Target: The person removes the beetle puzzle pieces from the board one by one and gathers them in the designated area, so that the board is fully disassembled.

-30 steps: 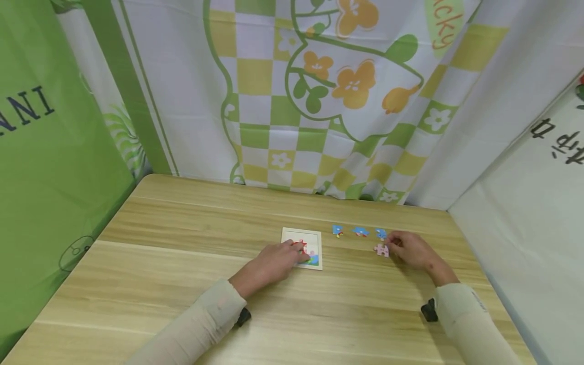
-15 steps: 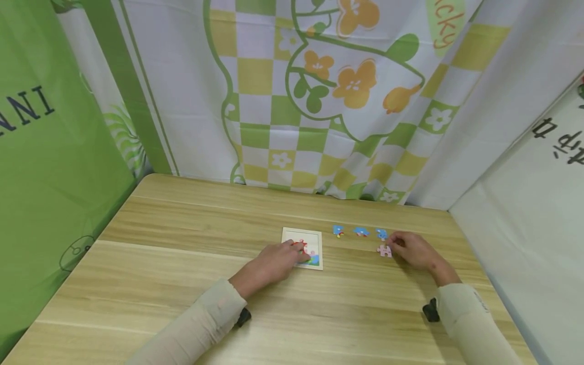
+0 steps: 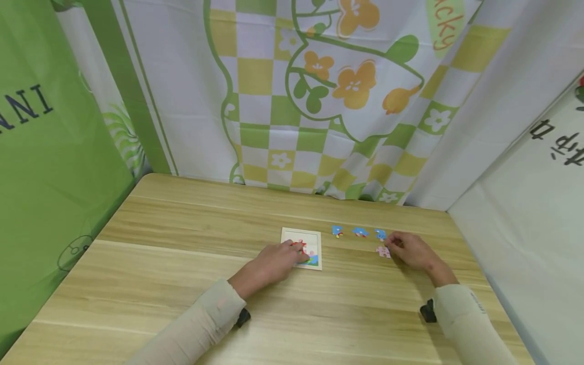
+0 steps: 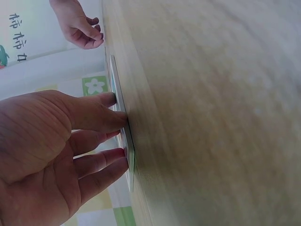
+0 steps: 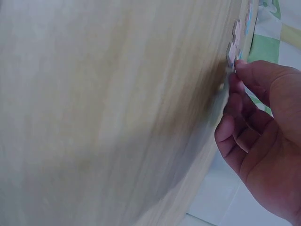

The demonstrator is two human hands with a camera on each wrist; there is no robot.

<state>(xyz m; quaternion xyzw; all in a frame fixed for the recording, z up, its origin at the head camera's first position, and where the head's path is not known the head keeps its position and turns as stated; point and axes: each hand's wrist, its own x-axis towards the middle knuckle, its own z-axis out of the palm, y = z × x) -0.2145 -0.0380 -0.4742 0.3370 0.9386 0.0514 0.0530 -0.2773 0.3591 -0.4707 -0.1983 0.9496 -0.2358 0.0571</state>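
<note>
My left hand (image 3: 275, 261) rests on a small framed jigsaw puzzle (image 3: 312, 238), fingertips on its face and thumb at its near edge in the left wrist view. Red, pink, blue and green pieces show in its lower part, partly under the fingers; the upper part is pale. To the right, my right hand (image 3: 411, 250) pinches the edge of a pink puzzle piece (image 3: 381, 251) between thumb and forefinger, low over the table. The right wrist view shows that pink piece (image 5: 236, 34) edge-on; its contact with the table is unclear.
Three blue puzzle pieces lie in a row behind: a left one (image 3: 337, 230), a middle one (image 3: 360, 231) and a right one (image 3: 380, 233) close to my right fingers. A patterned curtain (image 3: 292, 126) hangs behind the wooden table (image 3: 182, 284). A white wall panel (image 3: 524, 203) borders the right side.
The pink piece has shifted and turned slightly at my right fingertips. My left hand has stayed on the puzzle, and the blue pieces keep their places.
</note>
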